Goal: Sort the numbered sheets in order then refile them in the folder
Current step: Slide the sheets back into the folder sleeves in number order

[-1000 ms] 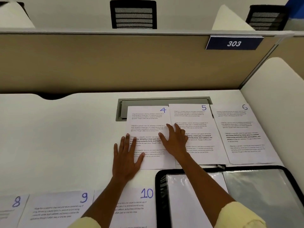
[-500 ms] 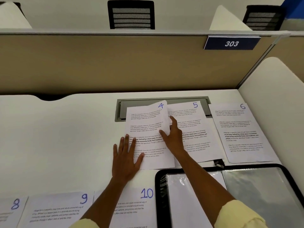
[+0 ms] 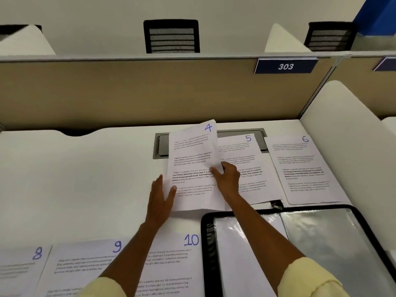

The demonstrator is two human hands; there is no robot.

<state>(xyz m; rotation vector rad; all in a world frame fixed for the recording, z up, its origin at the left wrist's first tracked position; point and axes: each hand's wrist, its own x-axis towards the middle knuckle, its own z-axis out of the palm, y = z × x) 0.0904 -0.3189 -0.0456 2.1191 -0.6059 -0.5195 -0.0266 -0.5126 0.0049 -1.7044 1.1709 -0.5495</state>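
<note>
So sheet 4 [image 3: 192, 166] is the one in play: it's lifted off the desk [image 3: 75, 179] along its right side and far end, curling up, with its long axis running near-to-far, and its near edge looks to be down close to the desk just past the folder [image 3: 321, 243]. Your right hand [image 3: 227, 179] has it pinched at the right edge about halfway along, thumb on top of the page and the other fingers tucked underneath, so that's the hand doing the lifting. Your left hand [image 3: 160, 198] sits at the near-left corner, fingers straight, thumb [image 3: 173, 190] lying over the page edge; I can't tell if it's actually gripping or just steadying. The sheet sits between your two hands, spreading away from you toward the far side, so my guess is the next bit is swinging it near and right toward the folder, or onto a stack. Sheet 5 [image 3: 246, 163] lies flat right beside it, partly under your right wrist, and sheet 6 [image 3: 304, 168] is further right. Sheets 8 [image 3: 19, 269], 9 [image 3: 81, 264] and 10 [image 3: 171, 260] run along the near edge.
</note>
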